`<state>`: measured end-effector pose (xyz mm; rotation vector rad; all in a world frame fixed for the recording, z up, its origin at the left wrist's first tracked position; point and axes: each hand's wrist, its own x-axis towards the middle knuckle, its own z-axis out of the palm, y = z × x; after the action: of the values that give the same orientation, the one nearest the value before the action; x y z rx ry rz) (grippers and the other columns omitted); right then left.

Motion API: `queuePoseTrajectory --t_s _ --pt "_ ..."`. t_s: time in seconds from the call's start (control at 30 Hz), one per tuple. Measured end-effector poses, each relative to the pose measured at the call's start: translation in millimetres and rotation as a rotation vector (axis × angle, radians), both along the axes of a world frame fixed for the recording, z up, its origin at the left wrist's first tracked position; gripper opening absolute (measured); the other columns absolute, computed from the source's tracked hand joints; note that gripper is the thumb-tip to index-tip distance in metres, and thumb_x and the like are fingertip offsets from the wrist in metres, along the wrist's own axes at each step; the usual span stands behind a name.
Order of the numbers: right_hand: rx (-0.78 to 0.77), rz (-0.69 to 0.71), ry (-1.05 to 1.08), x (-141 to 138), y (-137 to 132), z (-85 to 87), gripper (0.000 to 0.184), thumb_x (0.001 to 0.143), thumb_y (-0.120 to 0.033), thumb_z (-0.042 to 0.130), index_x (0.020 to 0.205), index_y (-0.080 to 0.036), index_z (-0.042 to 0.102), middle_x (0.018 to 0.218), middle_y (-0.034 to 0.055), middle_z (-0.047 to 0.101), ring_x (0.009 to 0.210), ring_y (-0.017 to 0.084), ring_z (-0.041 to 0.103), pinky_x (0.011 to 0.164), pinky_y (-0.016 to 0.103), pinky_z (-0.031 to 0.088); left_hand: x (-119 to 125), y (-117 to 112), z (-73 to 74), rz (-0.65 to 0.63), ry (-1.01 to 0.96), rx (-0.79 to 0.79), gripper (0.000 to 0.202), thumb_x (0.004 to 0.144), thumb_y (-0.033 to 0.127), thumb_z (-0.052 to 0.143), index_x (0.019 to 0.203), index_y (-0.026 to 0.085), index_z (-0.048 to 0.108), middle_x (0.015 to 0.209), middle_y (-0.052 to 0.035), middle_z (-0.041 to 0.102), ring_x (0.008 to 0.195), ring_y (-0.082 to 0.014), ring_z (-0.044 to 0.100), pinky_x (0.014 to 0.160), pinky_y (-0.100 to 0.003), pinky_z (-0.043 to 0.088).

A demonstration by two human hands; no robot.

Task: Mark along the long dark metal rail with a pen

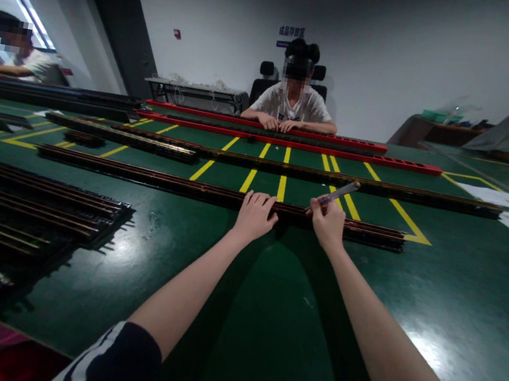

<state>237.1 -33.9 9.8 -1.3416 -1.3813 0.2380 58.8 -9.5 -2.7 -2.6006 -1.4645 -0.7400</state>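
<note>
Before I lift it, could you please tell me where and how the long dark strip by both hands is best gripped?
I'd come from the near side, above, and grip the strip by both long edges, either side of its middle: it lies flat, long and narrow. The right hand would probably need to lay down its pen first.

Dark lettering [291, 31] on the far wall [221, 42] reads "成品存放区".

The left sleeve [121, 363] is navy, striped white.
</note>
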Motion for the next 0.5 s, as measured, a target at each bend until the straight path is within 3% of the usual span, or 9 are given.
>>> queuePoseTrajectory --t_s 0.5 --pt "-0.007 0.022 0.017 -0.2 0.5 -1.2 0.045 0.079 -0.065 0.048 0.076 -0.020 0.053 0.064 0.0065 0.063 0.057 0.022 0.062 0.054 0.037 0.051 1.4 0.2 -2.4 0.023 0.009 0.027 0.033 0.091 0.027 0.040 0.121 0.019 0.054 0.120 -0.0077 0.060 0.119 -0.0220 0.050 0.112 -0.045 0.028"
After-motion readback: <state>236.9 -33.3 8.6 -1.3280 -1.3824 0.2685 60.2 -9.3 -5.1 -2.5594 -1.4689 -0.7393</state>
